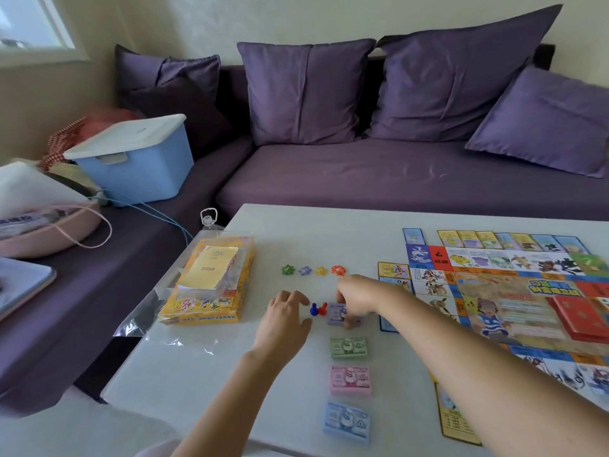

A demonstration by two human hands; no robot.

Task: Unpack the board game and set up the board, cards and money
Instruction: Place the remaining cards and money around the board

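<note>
Four stars (305, 270), two pawns (313, 310), four money stacks (348, 347).

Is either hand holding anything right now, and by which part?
The right hand grips the purple stack of notes by its right end. The left hand holds nothing, fingers spread beside the blue pawn.
</note>
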